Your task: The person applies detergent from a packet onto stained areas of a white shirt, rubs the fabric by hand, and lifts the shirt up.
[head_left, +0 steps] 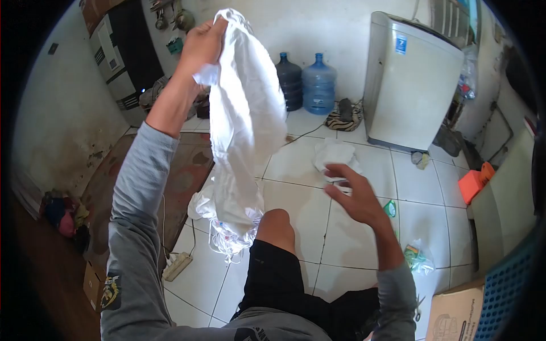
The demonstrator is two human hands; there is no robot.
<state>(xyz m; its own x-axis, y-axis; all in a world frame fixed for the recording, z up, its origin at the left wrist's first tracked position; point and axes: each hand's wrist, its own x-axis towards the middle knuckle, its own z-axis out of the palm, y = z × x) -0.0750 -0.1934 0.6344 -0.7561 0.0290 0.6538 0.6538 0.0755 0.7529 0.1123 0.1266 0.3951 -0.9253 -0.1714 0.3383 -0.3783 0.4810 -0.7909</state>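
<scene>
My left hand (202, 48) is raised and pinches the top edge of a white cloth (242, 108), which hangs down in long folds. A small pale tag shows near my wrist. The cloth's lower end reaches a white bundle with loose strings (227, 233) on the floor beside my knee; where one ends and the other begins, I cannot tell. My right hand (355, 196) hovers over the tiles with thumb and fingers apart, holding nothing. Just beyond its fingertips a second white cloth (335, 152) lies crumpled on the floor.
A washing machine (415, 79) and two water jugs (319, 85) stand along the back wall. A power strip (177, 266) lies at left by a brown mat (148, 187). At right are a plastic bag (419, 258), scissors (418, 310), a cardboard box (455, 312) and a blue basket (509, 290).
</scene>
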